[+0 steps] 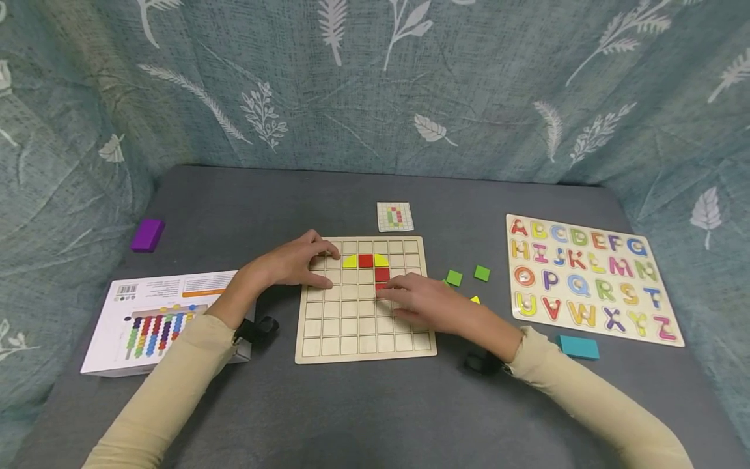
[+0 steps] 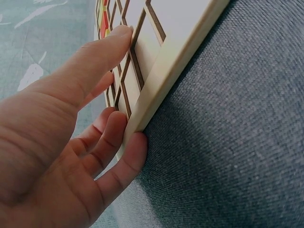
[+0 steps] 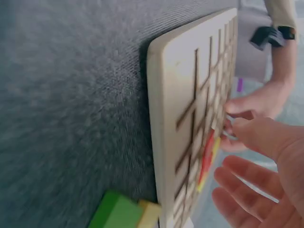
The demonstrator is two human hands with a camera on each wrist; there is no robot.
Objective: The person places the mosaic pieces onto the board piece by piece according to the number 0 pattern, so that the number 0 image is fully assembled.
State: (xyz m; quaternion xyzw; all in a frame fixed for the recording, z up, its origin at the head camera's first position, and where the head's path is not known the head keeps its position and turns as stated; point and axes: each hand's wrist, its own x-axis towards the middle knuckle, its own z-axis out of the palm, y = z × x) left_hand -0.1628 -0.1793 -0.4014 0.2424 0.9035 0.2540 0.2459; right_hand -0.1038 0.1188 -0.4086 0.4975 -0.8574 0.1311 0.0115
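left hand (image 1: 295,264): lying on the upper-left corner of the wooden grid board (image 1: 334,326), wrist bent, forearm in a beige sleeve coming in from the lower left. The left wrist view shows the fingers (image 2: 111,137) straight-ish and pressed against the board's edge, thumb laid flat on top of the grid. So it's steadying the board, nothing pinched or wrapped.

right hand (image 1: 430,303): palm down over the right side of the board, fingers stretched out and relaxed, pointing left. Fingertips sit right at a red tile (image 1: 382,275). Can't really tell if it's touching that tile or just hovering, but nothing is curled round it.

grid board: flat on the grey table (image 1: 375,404), between the two hands, both resting on it.

tiles by the right fingertips: just above them there's a yellow quarter-round, a red square (image 1: 366,261) and another yellow quarter-round in a row.

loose pieces: two green squares (image 1: 454,278) just past the right hand's knuckles, off the board, plus a yellow bit peeking out next to the hand.

pattern card (image 1: 395,216): small, beyond the board, print too tiny to read.

alphabet puzzle (image 1: 592,277): well out past the right hand, letters A to Z readable in four rows.

box (image 1: 152,319): under the left forearm, barcode and coloured bead picture, text unreadable.

blocks: purple block (image 1: 147,235) far left, teal block (image 1: 578,347) near the right sleeve.
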